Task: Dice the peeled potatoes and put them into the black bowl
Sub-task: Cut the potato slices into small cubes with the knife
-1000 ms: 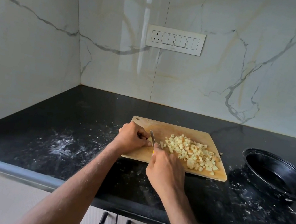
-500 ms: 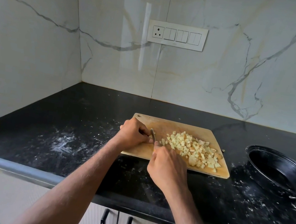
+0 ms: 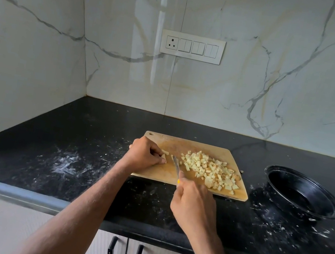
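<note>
Wooden board: a tan cutting board (image 3: 200, 151) lies flat on the black counter (image 3: 78, 135), its long side running left to right, a small hole at its far left corner.
Diced potato: a pile of pale cubes (image 3: 210, 170) covers the right half of the board; none can be seen in the bowl.
Uncut piece: a small pale potato piece (image 3: 164, 155) sits on the left part of the board, at the fingertips of the left hand.
Left hand (image 3: 143, 156): fingers curled and bunched together, pinching the potato piece against the board.
Right hand (image 3: 193, 204): fingers wrapped round a yellow handle, mostly hidden in the fist.
Knife (image 3: 176, 164): the narrow blade points away from the person, between the potato piece and the pile.
Black bowl (image 3: 302, 193): stands on the counter to the right of the board, apart from it, tilted toward the camera.
Counter: white smears left of the board and around the bowl.
Wall: marble-look panels with a white switch plate (image 3: 192, 47).
</note>
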Available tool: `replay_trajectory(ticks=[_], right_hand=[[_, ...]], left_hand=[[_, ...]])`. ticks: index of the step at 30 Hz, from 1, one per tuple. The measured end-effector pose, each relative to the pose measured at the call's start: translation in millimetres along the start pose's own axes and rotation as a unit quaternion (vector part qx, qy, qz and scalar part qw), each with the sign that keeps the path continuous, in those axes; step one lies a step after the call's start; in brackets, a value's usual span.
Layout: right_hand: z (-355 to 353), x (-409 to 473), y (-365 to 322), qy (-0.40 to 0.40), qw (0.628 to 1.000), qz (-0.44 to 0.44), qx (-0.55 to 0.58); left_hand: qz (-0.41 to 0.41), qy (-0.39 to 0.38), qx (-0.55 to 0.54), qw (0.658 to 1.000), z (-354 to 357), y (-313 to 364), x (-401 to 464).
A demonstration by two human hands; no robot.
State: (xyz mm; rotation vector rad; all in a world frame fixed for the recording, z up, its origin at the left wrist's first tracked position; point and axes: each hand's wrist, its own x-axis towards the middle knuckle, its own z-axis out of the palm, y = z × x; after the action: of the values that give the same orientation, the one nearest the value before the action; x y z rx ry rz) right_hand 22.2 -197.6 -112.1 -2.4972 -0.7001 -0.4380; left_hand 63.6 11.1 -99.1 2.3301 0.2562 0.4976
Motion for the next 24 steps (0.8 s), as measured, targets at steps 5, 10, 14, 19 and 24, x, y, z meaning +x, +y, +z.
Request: replay_trajectory(ticks=[5,10,14,19,24], right_hand=[[6.7,12.0,-7.2,0.016,1.000,-0.017,0.014],[18.9,27.4,-18.8,0.018,0.999,-0.030,-0.009],[24.3,31.9,-19.6,0.014,0.999,-0.030,-0.035],[24.7,31.7,-19.9,0.006,0.999,-0.034,-0.042],[24.9,32.1,-19.9,-0.011,0.999,-0.036,-0.037]], left_hand=[[-0.002,0.002,-0.002,1.000,-2.2,-1.6,-2.5],[-0.007,0.010,0.011,1.000,-0.5,-1.6,-1.3],[-0.010,0.017,0.012,1.000,1.3,-4.1,0.2],[-0.013,0.019,0.008,1.000,3.2,-5.9,2.6],[-0.019,0.016,0.003,1.000,3.6,-5.5,5.3]])
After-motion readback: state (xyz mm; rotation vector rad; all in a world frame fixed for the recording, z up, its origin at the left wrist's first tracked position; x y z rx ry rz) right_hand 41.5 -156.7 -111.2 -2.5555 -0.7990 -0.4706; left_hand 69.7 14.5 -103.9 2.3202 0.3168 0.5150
